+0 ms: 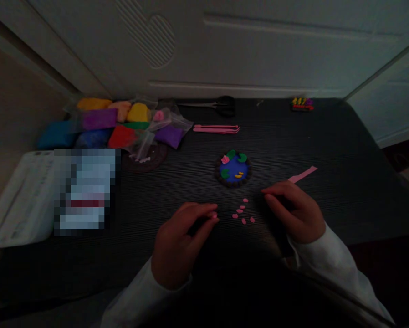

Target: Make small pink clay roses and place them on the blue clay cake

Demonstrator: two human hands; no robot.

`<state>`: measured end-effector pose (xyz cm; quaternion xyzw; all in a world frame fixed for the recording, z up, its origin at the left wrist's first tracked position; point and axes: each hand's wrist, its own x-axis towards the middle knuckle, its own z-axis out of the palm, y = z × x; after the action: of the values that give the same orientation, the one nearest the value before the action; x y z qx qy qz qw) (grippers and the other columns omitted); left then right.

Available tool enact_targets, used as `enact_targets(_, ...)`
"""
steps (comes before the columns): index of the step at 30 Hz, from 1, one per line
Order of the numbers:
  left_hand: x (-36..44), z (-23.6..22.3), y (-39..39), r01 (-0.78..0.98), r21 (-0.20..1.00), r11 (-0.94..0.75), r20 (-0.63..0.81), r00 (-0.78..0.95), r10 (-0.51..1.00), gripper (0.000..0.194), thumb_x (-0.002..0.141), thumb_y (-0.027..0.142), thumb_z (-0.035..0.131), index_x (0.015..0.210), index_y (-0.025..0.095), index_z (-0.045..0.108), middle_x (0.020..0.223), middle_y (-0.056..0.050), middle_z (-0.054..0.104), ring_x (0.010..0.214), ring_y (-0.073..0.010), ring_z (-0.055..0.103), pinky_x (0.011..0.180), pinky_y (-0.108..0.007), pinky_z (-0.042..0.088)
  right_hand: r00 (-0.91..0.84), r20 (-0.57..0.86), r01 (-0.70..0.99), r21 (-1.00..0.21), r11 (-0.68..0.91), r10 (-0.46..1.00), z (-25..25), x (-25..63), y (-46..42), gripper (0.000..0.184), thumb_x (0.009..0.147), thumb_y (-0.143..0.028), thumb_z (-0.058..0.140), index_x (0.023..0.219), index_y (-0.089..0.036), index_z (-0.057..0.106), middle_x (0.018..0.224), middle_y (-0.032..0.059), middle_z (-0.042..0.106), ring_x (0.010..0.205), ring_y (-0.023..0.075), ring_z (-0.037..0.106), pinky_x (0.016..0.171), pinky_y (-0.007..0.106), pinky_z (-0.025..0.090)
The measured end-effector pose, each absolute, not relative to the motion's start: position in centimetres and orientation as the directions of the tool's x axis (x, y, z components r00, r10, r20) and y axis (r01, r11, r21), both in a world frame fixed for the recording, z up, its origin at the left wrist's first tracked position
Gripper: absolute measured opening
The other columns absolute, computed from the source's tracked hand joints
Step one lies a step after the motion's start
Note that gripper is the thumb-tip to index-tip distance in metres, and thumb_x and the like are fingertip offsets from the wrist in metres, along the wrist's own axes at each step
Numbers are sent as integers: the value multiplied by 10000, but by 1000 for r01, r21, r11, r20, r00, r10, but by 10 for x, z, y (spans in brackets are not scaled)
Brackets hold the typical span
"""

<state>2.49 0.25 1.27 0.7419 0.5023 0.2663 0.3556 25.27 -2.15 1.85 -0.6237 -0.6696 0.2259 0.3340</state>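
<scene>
My left hand (182, 243) pinches a small pink clay piece (213, 216) between thumb and fingers. Several flat pink clay petals (239, 211) lie on the dark table between my hands. To their right, my right hand (295, 209) has its fingertips pressed together; whatever they hold, if anything, is too small to make out. Just past that hand lies a pink flat tool (303, 174), partly hidden by the fingers. Beyond the petals sits a round clay pond (234, 168) with a dark beaded rim, blue middle, green leaves, a pink flower and small yellow pieces.
Bagged coloured clay (100, 119) is heaped at the back left, beside a dark round mat (146, 159) with small pale bits. Scissors (221, 105) and pink tools (216, 130) lie at the back. A small colourful piece (302, 104) is back right; a white packet (23, 196) lies left.
</scene>
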Motion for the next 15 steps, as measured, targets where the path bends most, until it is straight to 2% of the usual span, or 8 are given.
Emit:
enact_targets(7, 27, 18, 3, 524, 800, -294, 91, 378, 921, 60, 664, 239, 585, 701, 193, 572, 704, 12, 597, 690, -117, 550, 634, -242, 440, -29, 199, 695, -701, 163, 980, 16, 253, -20, 147, 744, -200, 496, 863, -187, 580, 803, 42, 577, 734, 143, 532, 644, 294, 434)
enact_targets(15, 25, 14, -2, 563, 779, -275, 79, 347, 935, 123, 675, 309, 566, 667, 188, 548, 703, 14, 571, 689, -109, 541, 657, -246, 429, -12, 225, 699, -695, 169, 974, 11, 254, -21, 141, 752, -206, 489, 858, -186, 580, 779, 33, 560, 683, 124, 514, 603, 269, 417)
